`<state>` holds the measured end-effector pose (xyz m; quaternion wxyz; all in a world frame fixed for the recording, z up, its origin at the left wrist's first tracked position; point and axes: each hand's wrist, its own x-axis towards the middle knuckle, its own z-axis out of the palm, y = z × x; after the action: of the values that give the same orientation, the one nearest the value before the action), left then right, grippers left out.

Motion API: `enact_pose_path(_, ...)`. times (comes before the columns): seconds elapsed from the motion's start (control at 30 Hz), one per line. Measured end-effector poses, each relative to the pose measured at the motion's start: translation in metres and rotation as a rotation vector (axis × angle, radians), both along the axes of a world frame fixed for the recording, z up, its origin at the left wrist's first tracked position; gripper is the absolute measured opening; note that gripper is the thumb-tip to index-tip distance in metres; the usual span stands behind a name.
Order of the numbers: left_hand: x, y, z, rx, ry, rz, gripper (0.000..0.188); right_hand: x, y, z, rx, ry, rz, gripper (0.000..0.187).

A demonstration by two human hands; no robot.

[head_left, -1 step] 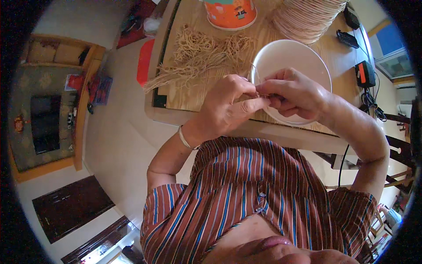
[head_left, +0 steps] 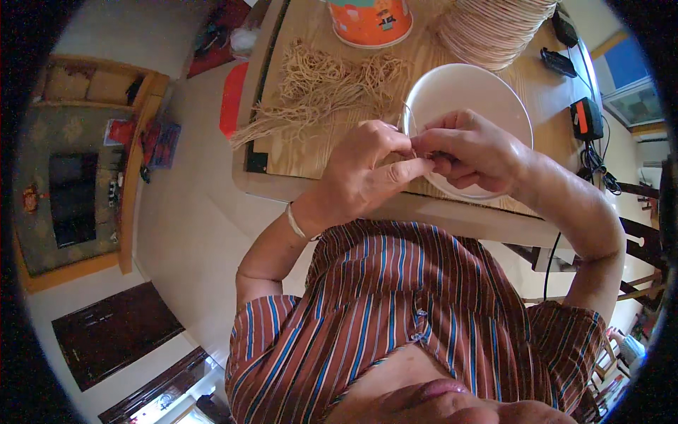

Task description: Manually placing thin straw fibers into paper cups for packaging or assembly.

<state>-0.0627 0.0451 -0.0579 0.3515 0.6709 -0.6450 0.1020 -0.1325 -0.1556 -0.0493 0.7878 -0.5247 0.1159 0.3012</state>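
Over the near left rim of a white round tub [head_left: 487, 95], my two hands meet fingertip to fingertip. My left hand [head_left: 367, 168] is closed in a pinch, its thumb reaching toward the right fingers. Thumb and fingers of my right hand [head_left: 474, 150] are also pressed together. A thin beige strand of cord [head_left: 412, 116] loops up from between the fingertips; the rest of it is hidden by the fingers. Left of the tub lies a loose, tangled heap of the same beige cord [head_left: 321, 88], its straighter ends trailing toward the table's left edge.
An orange container [head_left: 371, 27] and a large coil of beige cord [head_left: 494, 32] stand at the far side of the wooden table [head_left: 289, 164]. To the right are a black box with an orange label [head_left: 586, 119] and bundled black cables [head_left: 597, 169]. A red stool-like object [head_left: 233, 99] is at left.
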Motion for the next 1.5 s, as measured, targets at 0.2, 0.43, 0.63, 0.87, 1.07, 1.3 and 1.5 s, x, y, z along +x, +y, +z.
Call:
enact_pose_path(0.2,0.001,-0.002,-0.006,-0.040,-0.136,0.017,0.022,-0.004,0.002,-0.002,0.056,0.017,-0.030,0.018)
enact_pose_path(0.43,-0.006,-0.001,-0.002,-0.059,-0.008,0.004,0.021,-0.008,0.005,0.000,0.071,-0.050,-0.026,0.018)
enact_pose_path(0.63,-0.016,0.006,-0.009,-0.086,0.267,0.075,0.024,-0.010,0.007,0.003,-0.037,-0.049,-0.062,0.013)
enact_pose_path(0.87,-0.029,0.007,-0.016,-0.091,0.518,0.202,0.020,-0.012,0.005,0.000,-0.022,-0.093,-0.077,0.009)
enact_pose_path(1.07,-0.033,0.005,-0.026,-0.207,0.720,0.305,0.017,-0.014,0.008,0.007,-0.035,-0.094,-0.100,0.008)
enact_pose_path(1.3,-0.028,-0.001,-0.023,-0.209,0.644,0.415,0.015,-0.016,0.008,0.007,-0.147,-0.212,-0.069,0.006)
enact_pose_path(1.5,-0.023,0.000,-0.019,-0.198,0.552,0.381,0.016,-0.017,0.010,0.005,-0.223,-0.251,-0.087,0.007)
